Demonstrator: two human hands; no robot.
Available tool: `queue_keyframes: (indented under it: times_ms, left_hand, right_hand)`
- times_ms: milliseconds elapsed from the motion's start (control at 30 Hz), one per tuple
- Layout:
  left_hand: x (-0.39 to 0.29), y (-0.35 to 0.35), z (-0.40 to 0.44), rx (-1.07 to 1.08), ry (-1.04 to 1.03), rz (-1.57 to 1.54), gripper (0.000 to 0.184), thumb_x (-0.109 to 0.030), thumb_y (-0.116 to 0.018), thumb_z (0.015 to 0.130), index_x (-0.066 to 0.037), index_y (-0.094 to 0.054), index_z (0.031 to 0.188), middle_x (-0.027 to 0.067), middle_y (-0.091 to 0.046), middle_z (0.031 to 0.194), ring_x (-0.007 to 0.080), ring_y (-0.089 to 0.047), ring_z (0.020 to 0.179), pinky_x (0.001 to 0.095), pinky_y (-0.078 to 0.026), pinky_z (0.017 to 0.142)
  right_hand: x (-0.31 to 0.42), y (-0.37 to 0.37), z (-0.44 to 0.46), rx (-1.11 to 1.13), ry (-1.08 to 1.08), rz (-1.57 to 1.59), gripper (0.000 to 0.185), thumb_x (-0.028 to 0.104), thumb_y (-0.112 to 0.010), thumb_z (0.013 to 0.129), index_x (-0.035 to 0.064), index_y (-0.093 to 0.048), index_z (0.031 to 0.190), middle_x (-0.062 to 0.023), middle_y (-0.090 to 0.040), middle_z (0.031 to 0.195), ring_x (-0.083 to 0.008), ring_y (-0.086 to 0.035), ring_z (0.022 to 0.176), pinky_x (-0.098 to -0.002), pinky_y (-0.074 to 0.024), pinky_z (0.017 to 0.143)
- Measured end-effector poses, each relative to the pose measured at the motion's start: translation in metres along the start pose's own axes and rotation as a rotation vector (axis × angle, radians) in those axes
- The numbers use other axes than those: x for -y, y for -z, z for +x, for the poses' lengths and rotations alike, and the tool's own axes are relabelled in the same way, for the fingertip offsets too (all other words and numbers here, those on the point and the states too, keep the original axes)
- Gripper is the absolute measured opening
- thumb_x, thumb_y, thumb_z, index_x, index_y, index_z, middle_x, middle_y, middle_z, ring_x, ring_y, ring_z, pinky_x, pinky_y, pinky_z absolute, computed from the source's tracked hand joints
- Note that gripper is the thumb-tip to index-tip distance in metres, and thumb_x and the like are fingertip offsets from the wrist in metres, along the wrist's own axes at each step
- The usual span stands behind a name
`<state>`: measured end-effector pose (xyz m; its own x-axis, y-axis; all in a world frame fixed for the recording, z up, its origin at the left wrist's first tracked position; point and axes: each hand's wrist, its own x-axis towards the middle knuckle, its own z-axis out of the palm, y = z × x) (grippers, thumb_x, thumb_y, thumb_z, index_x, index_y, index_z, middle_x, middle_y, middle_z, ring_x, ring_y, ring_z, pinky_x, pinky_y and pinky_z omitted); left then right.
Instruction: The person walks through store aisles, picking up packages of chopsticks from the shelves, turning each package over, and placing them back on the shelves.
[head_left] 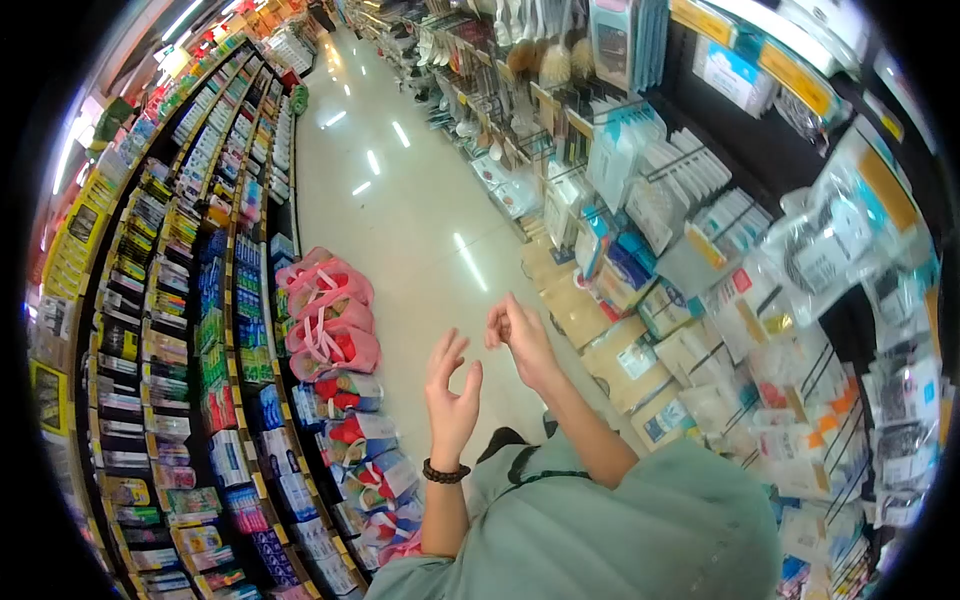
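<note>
Both hands are raised in front of my body, over the aisle floor [400, 180], with a gap between them. My left hand [452, 395] has its fingers apart and holds nothing; a dark beaded bracelet [446, 472] circles that wrist. To its right, my right hand [522, 343] is also empty, its fingers spread and a little bent. Neither hand touches any goods. Pink bags [335, 340] at the foot of the left shelving are nearest to my left hand. Packaged goods on the right rack are nearest to my right hand.
Long curved shelves [205, 330] of small boxed and bottled goods line the left side. Packets hang from hooks on the right rack [690, 200], with flat brown packages [615, 360] low down. More wrapped items [375, 480] stand beside my left forearm. A person [321, 14] is far down the aisle.
</note>
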<state>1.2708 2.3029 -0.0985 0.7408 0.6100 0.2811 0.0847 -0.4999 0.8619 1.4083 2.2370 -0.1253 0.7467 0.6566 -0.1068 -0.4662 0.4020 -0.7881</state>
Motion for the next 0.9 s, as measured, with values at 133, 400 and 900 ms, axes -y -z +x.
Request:
queue_keyframes:
  times_ms: [133, 400, 900]
  left_hand:
    - [0.02, -0.007, 0.056, 0.008, 0.144, -0.22, 0.05, -0.001, -0.06, 0.094, 0.0, -0.048, 0.142, 0.0162, -0.061, 0.133, 0.0205, -0.063, 0.113, 0.0321, -0.051, 0.094]
    - [0.086, 0.003, 0.198, 0.018, 0.158, -0.541, 0.043, -0.002, -0.058, 0.095, 0.004, -0.05, 0.137, 0.0154, -0.063, 0.128, 0.0213, -0.065, 0.109, 0.0329, -0.05, 0.095]
    - [0.189, 0.109, 0.445, -0.165, 0.073, -0.27, 0.038, -0.002, -0.057, 0.095, 0.006, -0.055, 0.132, 0.0148, -0.066, 0.123, 0.0204, -0.06, 0.118, 0.0333, -0.05, 0.096]
  right_hand:
    - [-0.018, 0.01, 0.062, -0.021, 0.023, 0.0, 0.052, 0.037, -0.031, 0.11, 0.0043, -0.058, 0.079, -0.005, -0.055, 0.063, -0.0119, -0.048, 0.056, -0.0263, -0.0395, 0.054]
    - [-0.015, -0.03, 0.198, 0.004, -0.074, -0.147, 0.037, 0.031, -0.037, 0.108, 0.0032, -0.059, 0.099, -0.0084, -0.062, 0.072, -0.0151, -0.059, 0.063, -0.0282, -0.0467, 0.056]
    - [-0.065, -0.155, 0.455, 0.18, -0.142, -0.29, 0.036, 0.025, -0.04, 0.108, -0.0028, -0.062, 0.112, -0.0191, -0.058, 0.132, -0.0238, -0.058, 0.12, -0.0386, -0.0544, 0.093]
